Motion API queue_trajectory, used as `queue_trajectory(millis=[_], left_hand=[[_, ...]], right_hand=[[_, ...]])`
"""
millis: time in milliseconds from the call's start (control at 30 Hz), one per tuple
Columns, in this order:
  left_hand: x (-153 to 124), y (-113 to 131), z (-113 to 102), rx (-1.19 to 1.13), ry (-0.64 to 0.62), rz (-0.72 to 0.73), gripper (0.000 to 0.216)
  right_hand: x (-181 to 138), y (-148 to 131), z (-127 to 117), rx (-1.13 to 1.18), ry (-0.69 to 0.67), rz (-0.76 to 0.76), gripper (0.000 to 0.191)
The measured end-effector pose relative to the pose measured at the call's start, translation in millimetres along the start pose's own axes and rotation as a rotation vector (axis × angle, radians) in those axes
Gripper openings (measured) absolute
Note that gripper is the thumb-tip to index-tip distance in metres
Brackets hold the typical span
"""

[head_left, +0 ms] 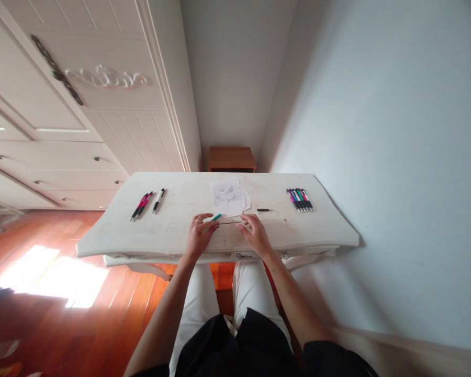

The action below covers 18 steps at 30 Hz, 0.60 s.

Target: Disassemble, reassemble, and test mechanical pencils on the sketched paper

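My left hand is closed, with a teal pen barrel sticking out between its fingers. A thin dark pen refill stretches from my left fingertips to my right hand, which pinches its other end. Both hands are above the front part of the white table. Just beyond them lie sheets of scribbled paper. A short black pen grip rests on the table to the right of the paper, apart from my right hand.
Several assembled pens lie in a row on the right. Pink pens and a white and black pen lie on the left. A wardrobe stands at the left, a wall at the right, and a small wooden cabinet behind the table.
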<state>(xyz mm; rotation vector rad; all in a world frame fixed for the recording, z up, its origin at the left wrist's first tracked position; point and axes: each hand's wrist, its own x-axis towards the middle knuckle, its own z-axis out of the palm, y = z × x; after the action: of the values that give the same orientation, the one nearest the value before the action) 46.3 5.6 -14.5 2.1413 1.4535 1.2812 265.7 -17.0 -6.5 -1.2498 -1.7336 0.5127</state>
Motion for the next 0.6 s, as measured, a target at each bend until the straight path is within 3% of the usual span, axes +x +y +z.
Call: queue_trajectory(millis=[300,600], left_hand=[[-0.8,-4.3,2.3,-0.021,0.008,0.096,0.011],[-2.9,-2.4,2.5,0.048,-0.016,0.056,0.013]], right_hand=[[7.2,2.4,-3.9,0.102,-0.082,-0.025,0.011],[2.0,32.3,-38.6,-0.132,0.067,0.021,0.015]])
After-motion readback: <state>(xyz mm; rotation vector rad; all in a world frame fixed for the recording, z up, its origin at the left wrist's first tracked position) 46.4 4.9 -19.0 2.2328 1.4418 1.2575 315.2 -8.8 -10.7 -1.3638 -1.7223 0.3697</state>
